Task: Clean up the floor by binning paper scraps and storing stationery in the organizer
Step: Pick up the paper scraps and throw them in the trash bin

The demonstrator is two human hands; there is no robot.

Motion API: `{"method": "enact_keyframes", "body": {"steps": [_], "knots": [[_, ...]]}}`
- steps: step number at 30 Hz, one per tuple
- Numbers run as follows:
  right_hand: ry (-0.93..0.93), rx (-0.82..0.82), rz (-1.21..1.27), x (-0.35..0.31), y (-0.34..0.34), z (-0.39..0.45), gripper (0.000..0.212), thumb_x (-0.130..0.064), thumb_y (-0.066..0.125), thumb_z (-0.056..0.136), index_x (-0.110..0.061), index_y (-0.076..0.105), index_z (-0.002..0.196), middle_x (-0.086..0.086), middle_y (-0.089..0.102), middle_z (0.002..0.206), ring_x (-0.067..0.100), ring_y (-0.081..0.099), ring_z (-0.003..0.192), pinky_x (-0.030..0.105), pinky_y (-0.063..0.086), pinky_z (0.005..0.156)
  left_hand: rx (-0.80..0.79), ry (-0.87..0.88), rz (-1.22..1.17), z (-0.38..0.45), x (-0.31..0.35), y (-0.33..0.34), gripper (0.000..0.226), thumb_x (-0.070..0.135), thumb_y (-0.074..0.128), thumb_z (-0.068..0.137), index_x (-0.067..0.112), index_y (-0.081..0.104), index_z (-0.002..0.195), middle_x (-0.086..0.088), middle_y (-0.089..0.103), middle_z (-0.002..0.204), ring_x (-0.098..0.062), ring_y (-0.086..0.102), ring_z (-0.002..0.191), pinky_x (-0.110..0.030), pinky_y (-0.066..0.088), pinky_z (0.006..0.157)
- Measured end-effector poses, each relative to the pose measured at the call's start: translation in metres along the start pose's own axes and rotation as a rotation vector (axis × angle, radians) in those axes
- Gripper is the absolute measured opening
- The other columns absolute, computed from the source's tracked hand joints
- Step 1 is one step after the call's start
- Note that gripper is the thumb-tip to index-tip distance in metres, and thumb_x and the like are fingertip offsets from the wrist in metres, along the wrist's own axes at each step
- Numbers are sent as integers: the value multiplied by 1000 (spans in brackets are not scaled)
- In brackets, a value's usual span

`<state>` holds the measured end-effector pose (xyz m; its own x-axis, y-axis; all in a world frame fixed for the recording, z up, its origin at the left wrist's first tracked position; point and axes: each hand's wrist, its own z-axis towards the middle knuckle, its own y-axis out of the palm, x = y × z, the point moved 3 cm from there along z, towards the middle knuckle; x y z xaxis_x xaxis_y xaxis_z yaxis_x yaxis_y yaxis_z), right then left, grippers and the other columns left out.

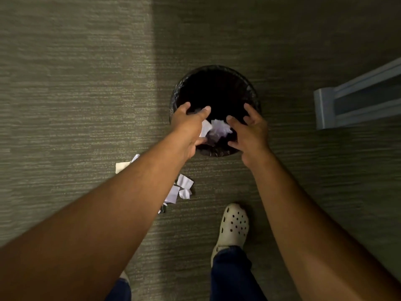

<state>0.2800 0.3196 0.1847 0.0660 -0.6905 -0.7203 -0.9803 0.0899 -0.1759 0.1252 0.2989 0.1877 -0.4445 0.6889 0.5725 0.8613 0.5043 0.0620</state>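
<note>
Forearms (pixel 121 213) hide floor scraps (pixel 184 185); bin (pixel 251 92) interior dark.

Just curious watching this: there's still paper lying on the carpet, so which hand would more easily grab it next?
Probably the left hand. The leftover paper scraps lie on the carpet beside the left forearm, on that side of the bin. The right hand would have to cross over.

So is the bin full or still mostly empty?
Cannot tell. The bin has a black liner and its inside is dark; only white paper scraps between the open hands show over its mouth.
</note>
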Motion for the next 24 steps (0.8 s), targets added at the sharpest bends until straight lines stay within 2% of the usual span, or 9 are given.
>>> {"method": "enact_keyframes", "body": {"steps": [3, 6, 8, 11, 15, 17, 20, 22, 24], "knots": [[-89, 67, -43, 0, -3, -3, 52, -12, 73, 94, -24, 57, 142, 4, 61, 137, 23, 65, 119, 40, 63, 75, 0, 13, -24, 2, 0, -5, 60, 24, 70, 98, 25, 45, 152, -8, 60, 140, -23, 64, 114, -56, 63, 87], [-389, 104, -207, 4, 3, -25, 23, -17, 68, 95, -23, 68, 117, -4, 73, 104, 14, 74, 91, 36, 65, 69, 2, 48, -62, 2, -5, -29, 38, 20, 71, 97, 19, 60, 134, -7, 69, 122, -20, 70, 105, -46, 67, 72], [-616, -26, -356, 19, 19, -45, 11, -21, 66, 94, -26, 70, 102, -11, 72, 91, 5, 70, 80, 23, 59, 68, 3, 64, -73, -1, -17, -58, 25, 18, 75, 93, 16, 68, 117, -8, 74, 107, -18, 75, 89, -38, 64, 63], [-672, -244, -547, 73, 43, -62, 7, -19, 68, 91, -24, 68, 95, -9, 70, 87, 6, 67, 78, 20, 53, 71, 40, 45, -16, -2, -49, -112, 17, 15, 76, 91, 13, 73, 107, -5, 74, 94, -14, 70, 73, -32, 61, 61], [-486, -333, -884, 174, 60, -52, 19, -23, 77, 87, -21, 70, 105, -3, 68, 103, 15, 67, 91, 27, 53, 75, 124, -86, 124, 7, -112, -182, 19, 11, 75, 90, 7, 71, 108, -9, 69, 96, -18, 64, 77, -36, 64, 58], [-308, -337, -976, 221, 67, -40, 37, -28, 79, 86, -20, 67, 120, 3, 63, 122, 20, 66, 106, 29, 54, 82, 145, -166, 188, 16, -150, -210, 22, 9, 76, 90, 7, 70, 111, -13, 68, 100, -21, 63, 83, -43, 66, 70], [-65, -366, -1032, 278, 83, -23, 71, -35, 84, 81, -23, 52, 143, 11, 42, 148, 31, 55, 129, 43, 56, 101, 165, -211, 273, 35, -203, -239, 32, 7, 79, 87, 7, 69, 117, -14, 66, 107, -24, 63, 93, -49, 61, 84], [-48, -398, -1132, 308, 95, -13, 92, -41, 86, 78, -33, 36, 154, 11, 24, 161, 37, 39, 143, 50, 52, 107, 176, -148, 382, 48, -232, -249, 42, 7, 83, 82, 11, 70, 121, -12, 63, 119, -26, 63, 98, -49, 58, 90], [-152, -412, -1254, 330, 107, -4, 102, -48, 86, 77, -40, 24, 159, 9, 9, 169, 41, 23, 151, 56, 47, 111, 170, -27, 614, 63, -255, -256, 57, 10, 89, 77, 15, 69, 130, -13, 58, 132, -25, 60, 114, -39, 52, 101]]}}
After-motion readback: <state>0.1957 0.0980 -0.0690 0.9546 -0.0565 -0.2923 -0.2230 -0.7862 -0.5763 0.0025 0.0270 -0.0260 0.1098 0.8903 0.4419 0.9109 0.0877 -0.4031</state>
